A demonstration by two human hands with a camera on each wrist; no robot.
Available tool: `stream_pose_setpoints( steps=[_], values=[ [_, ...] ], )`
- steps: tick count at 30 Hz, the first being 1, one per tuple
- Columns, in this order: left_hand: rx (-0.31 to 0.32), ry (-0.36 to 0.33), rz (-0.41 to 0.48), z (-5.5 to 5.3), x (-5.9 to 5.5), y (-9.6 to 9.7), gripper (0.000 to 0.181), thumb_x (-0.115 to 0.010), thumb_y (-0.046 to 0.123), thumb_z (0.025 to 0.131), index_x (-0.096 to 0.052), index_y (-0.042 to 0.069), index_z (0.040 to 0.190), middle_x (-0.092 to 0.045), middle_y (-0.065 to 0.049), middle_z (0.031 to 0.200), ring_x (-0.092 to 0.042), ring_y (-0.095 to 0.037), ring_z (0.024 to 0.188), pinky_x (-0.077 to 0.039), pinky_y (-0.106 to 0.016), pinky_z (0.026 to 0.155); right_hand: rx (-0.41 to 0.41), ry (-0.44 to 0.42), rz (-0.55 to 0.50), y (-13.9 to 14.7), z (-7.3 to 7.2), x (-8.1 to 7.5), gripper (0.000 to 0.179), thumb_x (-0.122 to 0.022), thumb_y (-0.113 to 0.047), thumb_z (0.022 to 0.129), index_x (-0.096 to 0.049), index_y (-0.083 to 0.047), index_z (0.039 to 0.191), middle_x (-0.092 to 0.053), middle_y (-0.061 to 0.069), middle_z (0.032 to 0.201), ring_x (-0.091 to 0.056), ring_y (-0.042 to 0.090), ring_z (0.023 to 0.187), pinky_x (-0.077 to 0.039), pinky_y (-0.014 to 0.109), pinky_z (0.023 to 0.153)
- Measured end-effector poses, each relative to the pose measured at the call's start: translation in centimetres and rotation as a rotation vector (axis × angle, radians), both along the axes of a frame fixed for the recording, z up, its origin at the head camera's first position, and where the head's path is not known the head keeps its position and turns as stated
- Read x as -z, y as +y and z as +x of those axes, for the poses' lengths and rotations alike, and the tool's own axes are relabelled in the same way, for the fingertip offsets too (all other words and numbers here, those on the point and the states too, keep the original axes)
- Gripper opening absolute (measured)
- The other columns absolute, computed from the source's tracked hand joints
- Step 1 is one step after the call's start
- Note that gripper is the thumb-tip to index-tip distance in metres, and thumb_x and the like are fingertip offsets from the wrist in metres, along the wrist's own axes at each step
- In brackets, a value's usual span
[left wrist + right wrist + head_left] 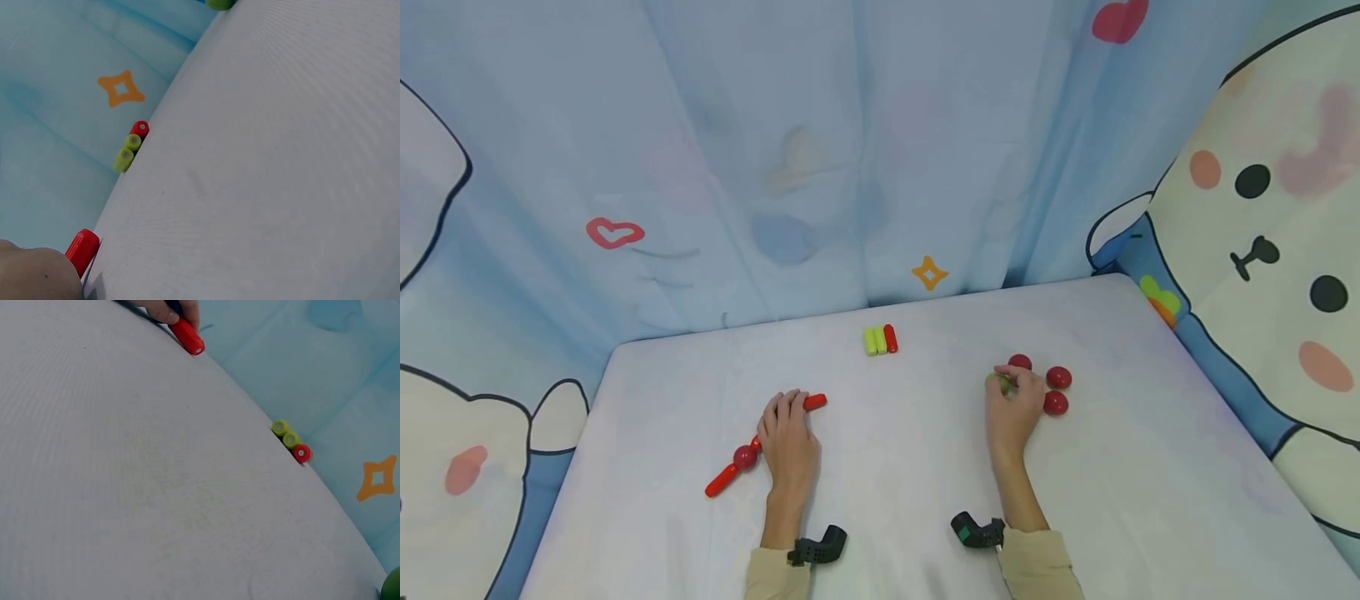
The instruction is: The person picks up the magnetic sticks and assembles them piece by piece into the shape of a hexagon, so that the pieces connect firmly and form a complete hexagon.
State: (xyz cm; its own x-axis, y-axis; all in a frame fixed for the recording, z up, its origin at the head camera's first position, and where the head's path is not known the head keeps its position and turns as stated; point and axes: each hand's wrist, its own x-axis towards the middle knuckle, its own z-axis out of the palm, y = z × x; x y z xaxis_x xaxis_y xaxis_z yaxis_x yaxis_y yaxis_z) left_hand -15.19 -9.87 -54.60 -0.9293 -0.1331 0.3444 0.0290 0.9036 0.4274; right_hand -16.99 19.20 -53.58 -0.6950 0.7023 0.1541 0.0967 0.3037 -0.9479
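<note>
Your left hand (787, 435) hides part of 1 row of red pieces (745, 457) toward the table's (887, 467) left edge.

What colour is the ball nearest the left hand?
The ball is dark red, best seen in the head view.

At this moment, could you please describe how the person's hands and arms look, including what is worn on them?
Both the left hand and right hand are bare, without gloves. The left sleeve and right sleeve are beige. A black bent device is worn at the left wrist; a similar black device at the right wrist shows a small green patch.
</note>
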Motion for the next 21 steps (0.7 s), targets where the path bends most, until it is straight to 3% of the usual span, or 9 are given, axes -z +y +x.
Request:
stream_pose_setpoints(
  steps=[8,17,21],
  values=[
    [0.001,-0.012,0.015,-0.07,-0.13,-0.06,0.042,-0.065,0.003,0.087,-0.059,0.01,0.129,-0.056,-0.01,0.133,-0.041,-0.031,0.132,-0.032,-0.055,0.11,-0.126,-0.118,0.015,-0.28,-0.06,0.23,0.021,-0.061,-0.014,0.09,-0.064,-0.004,0.108,-0.053,0.015,0.122,-0.048,0.028,0.117,-0.044,0.047,0.103],
    [-0.005,-0.027,0.015,0.07,-0.31,0.03,0.041,-0.064,0.004,0.089,-0.059,0.011,0.129,-0.056,-0.009,0.133,-0.041,-0.03,0.132,-0.032,-0.054,0.11,-0.294,-0.238,0.139,-0.32,0.01,0.16,0.038,-0.059,-0.014,0.093,-0.057,-0.007,0.13,-0.05,0.019,0.134,-0.044,0.037,0.127,-0.036,0.055,0.108],
    [-0.011,-0.013,0.022,0.02,-0.32,0.16,0.039,-0.065,0.01,0.09,-0.059,0.011,0.128,-0.056,-0.009,0.132,-0.041,-0.031,0.131,-0.033,-0.055,0.109,-0.332,-0.254,0.186,-0.39,0.1,0.15,0.043,-0.058,-0.013,0.093,-0.052,-0.006,0.136,-0.048,0.021,0.137,-0.041,0.04,0.131,-0.033,0.059,0.11]
  ],
)
